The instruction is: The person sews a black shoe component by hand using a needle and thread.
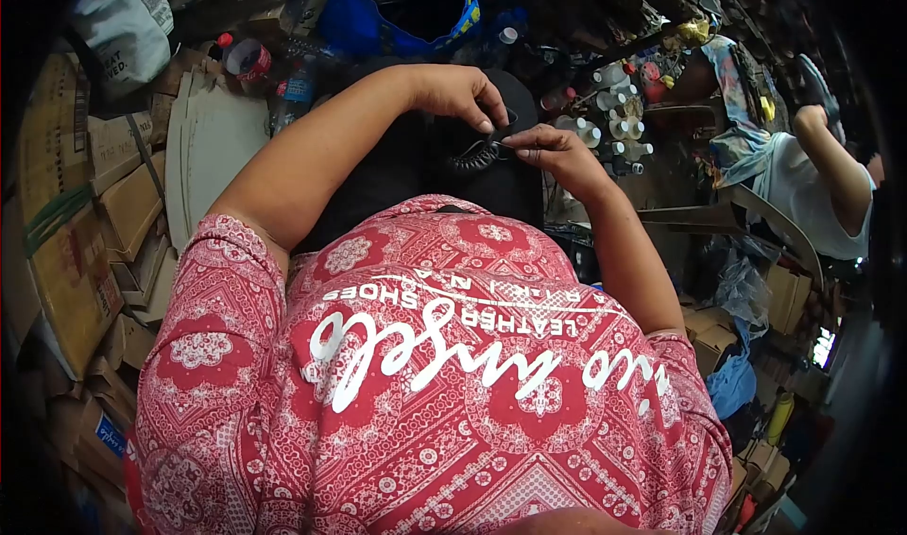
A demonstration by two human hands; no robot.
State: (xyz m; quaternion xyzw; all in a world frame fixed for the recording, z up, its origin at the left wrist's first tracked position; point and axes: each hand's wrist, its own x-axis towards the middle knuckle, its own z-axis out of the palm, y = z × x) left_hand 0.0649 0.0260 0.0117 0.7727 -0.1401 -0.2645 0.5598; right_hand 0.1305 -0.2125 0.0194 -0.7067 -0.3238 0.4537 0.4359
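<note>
two hands meet over a black piece of material (444, 171) that lies across the person's lap, above the red patterned shirt (425, 384). left hand (458, 93): fingers curled down and closed, tips pinching the upper end of a dark ridged strip (480, 153). right hand (557, 152): fingers closed in a pinch on the same strip, just beside the left fingertips, the two hands nearly touching. the strip curves down from the pinch point and rests against the black material; its exact make cannot be told.

surroundings: stacked flattened cardboard (94, 214) stands along the left side. a blue bag (397, 16) sits beyond the hands, with a plastic bottle with a red label (248, 61) to its left. a cluster of small white bottles (609, 124) stands just right of the hands. another person in a white top (812, 195) is at the far right, one arm raised, well apart from the hands.
</note>
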